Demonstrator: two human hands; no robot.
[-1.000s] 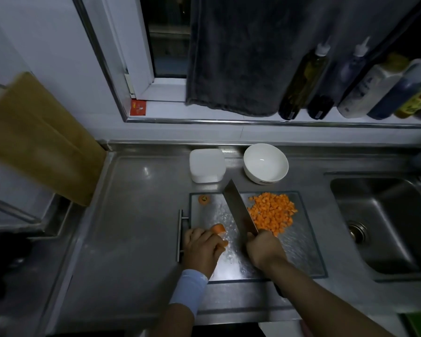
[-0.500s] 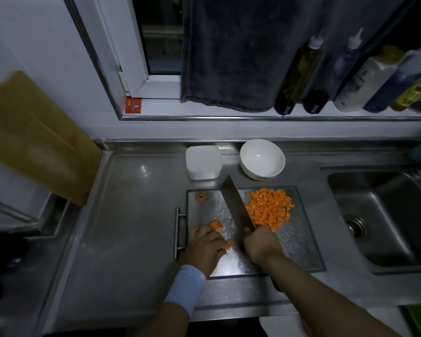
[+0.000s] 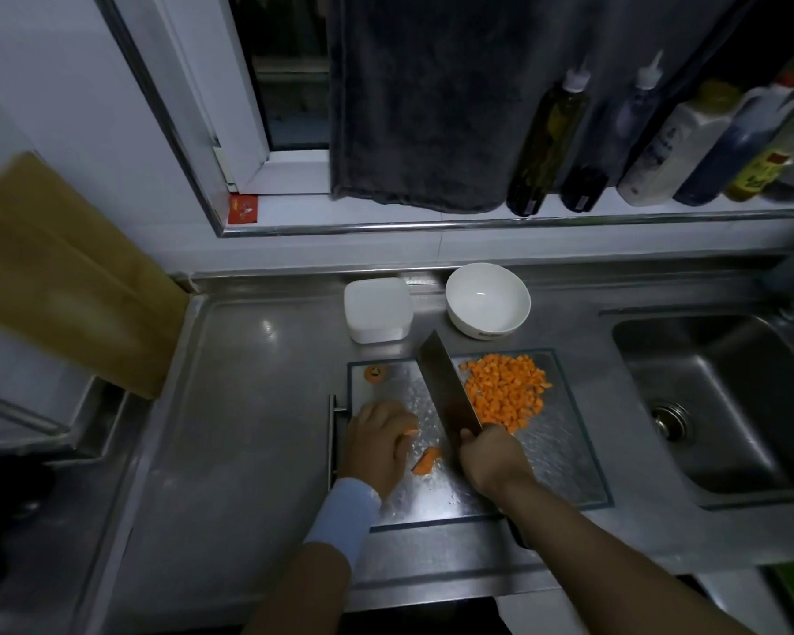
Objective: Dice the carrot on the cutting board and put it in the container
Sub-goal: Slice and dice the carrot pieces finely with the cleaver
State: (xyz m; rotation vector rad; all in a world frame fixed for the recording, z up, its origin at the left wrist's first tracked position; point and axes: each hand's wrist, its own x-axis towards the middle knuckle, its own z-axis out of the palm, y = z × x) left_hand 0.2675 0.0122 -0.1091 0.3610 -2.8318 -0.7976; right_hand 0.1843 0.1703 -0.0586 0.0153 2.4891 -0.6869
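While a stub (image 3: 426, 461) lies loose beside it, left hand (image 3: 379, 444): grip unclear; must pin stub.
Right hand (image 3: 491, 460): grips knife (image 3: 448, 387); chop straight down.

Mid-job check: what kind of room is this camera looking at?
Most likely a home kitchen: a stainless steel counter with a built-in sink, oil and sauce bottles lined up on the window ledge, and a cutting board with diced carrot on it.

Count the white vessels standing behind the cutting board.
2: a square white container at the left and a round white bowl to its right, both on the steel counter; none seems hidden.
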